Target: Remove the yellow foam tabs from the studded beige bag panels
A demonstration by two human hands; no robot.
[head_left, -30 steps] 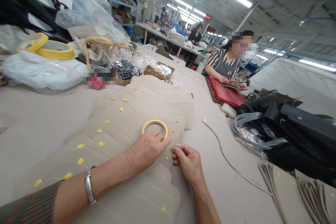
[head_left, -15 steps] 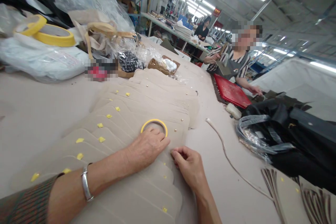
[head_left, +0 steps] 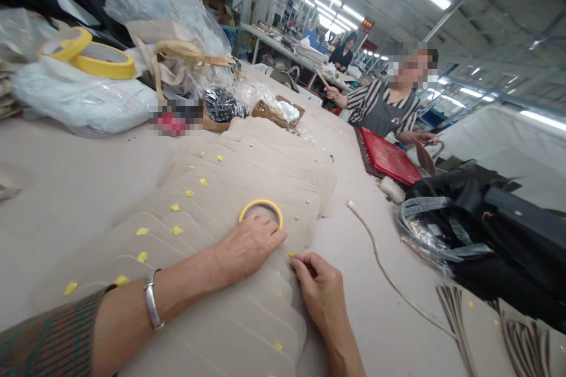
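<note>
My left hand [head_left: 255, 241] is closed on the near side of a roll of yellow tape [head_left: 262, 202] and rests on layered beige panels [head_left: 221, 318]. A silver bracelet circles that wrist. Just to the right, my right hand [head_left: 322, 283] has thumb and forefinger pinched together at the panels' right edge. A small piece of yellow tape [head_left: 290, 254] shows right at these fingertips; whether anything is between them is hidden. Other bits of yellow tape [head_left: 177, 230] dot the panels in slanting rows, and small metal studs [head_left: 296, 218] run along the upper right side.
Bagged goods and two more yellow tape rolls [head_left: 104, 60] lie back left, beside small boxes [head_left: 276, 112]. A thin strip [head_left: 375, 247], a black bag [head_left: 508, 235] and beige strips [head_left: 455, 318] lie right. Across the table, a person in stripes works by a red board [head_left: 389, 156].
My right fingertips have drawn slightly right and down, and the piece of yellow tape beside them now shows. My left hand stays on the roll. The co-worker has raised one hand with a tool.
</note>
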